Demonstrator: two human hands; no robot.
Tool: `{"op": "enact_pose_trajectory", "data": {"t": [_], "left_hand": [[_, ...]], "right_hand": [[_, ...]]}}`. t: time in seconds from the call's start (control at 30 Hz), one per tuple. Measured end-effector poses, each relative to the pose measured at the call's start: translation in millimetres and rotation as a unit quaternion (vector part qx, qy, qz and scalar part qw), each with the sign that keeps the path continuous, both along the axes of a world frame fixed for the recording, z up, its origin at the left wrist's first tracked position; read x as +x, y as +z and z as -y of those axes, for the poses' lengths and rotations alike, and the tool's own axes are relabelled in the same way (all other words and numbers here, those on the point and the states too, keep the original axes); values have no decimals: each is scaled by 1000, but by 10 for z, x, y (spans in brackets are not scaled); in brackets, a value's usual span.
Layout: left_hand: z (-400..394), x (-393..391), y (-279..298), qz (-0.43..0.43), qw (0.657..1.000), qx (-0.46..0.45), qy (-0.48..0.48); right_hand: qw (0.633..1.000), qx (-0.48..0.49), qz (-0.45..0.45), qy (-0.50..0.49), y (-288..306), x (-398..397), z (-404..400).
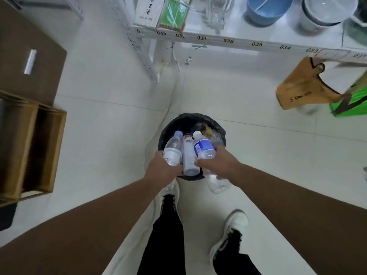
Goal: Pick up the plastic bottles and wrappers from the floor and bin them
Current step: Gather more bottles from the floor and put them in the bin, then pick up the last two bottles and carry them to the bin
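I stand over the black-lined bin [172, 126] on the white tiled floor [111, 124], both arms extended, with three plastic bottles held side by side above its near rim, caps pointing away from me. My left hand [161, 168] is clamped around the clear bottle with the pale label [173, 148], while my right hand [217, 162] is closed on the blue-labelled bottle [204, 148]; the white bottle [189, 155] sits pressed between the two, touching both. Crumpled wrappers [208, 132] already lie inside the bin at its far right, a brown paper bag [297, 90] sits on the floor to the far right, and my shoes [231, 231] are planted just near of the bin.
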State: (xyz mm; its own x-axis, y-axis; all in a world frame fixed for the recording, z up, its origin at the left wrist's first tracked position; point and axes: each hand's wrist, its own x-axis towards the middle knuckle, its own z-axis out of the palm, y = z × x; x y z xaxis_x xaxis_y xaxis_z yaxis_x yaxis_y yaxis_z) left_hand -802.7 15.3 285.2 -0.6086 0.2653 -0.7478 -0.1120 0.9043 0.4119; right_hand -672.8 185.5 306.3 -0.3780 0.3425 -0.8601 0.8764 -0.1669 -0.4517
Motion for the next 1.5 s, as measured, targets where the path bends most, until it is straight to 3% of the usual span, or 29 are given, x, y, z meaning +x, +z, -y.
{"op": "enact_pose_trajectory", "data": {"t": [0.13,0.33,0.67,0.93,1.2,1.5], "left_hand": [[-160,-313,-296,26,1000,11,-14],[-284,-448,-153,28,999,22,-37],[-433,-563,85,-14,993,18,-120],[-790,-193,317,-52,976,32,-210],[-1407,699,655,-36,927,48,-371],[-2194,2460,1012,-38,818,19,-574]], "right_hand": [[999,42,19,-13,-330,-440,-24],[993,118,15,-14,-316,-467,-19],[991,100,23,-87,-93,133,-190],[987,91,27,-132,137,977,-284],[972,99,58,-205,471,2525,-452],[946,91,94,-297,821,4667,-345]]}}
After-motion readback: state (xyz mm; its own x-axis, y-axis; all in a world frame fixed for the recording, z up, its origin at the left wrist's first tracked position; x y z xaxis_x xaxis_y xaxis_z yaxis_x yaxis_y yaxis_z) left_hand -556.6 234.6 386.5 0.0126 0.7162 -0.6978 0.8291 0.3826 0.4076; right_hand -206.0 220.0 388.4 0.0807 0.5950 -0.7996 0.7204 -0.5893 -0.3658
